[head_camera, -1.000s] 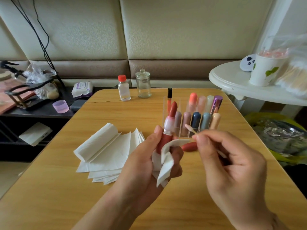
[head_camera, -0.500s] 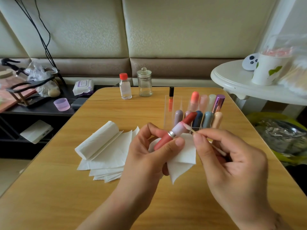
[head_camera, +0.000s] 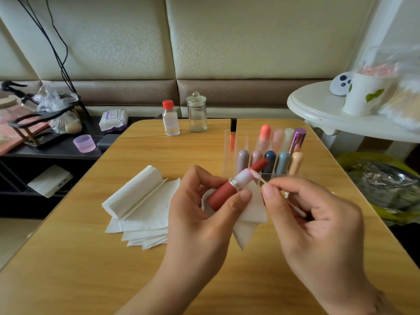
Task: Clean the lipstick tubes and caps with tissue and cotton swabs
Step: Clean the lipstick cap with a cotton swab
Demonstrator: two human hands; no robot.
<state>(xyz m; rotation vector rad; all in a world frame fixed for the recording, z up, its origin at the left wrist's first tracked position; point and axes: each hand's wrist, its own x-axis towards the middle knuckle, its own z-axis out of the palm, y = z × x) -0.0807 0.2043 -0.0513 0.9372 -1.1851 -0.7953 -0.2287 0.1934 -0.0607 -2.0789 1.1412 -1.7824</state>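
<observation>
The left hand (head_camera: pixel 200 214) grips the lipstick (head_camera: pixel 236 186) with a tissue (head_camera: pixel 252 210) above the table (head_camera: pixel 68 258), its long axis slanting up to the right; the right hand (head_camera: pixel 318 219) pinches a cotton swab (head_camera: pixel 258 176), tip touching the pale collar from the right.

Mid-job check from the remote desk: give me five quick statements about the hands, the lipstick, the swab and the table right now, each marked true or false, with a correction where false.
1. The left hand holds the uncapped red lipstick together with a tissue. True.
2. The right hand is empty. False: it pinches a cotton swab.
3. The swab's tip is at the lipstick's pale collar. True.
4. The stack of tissues lies to the right of the hands. False: it lies to their left on the table.
5. The glass jar has no lid. False: a glass lid with a knob sits on it.
</observation>
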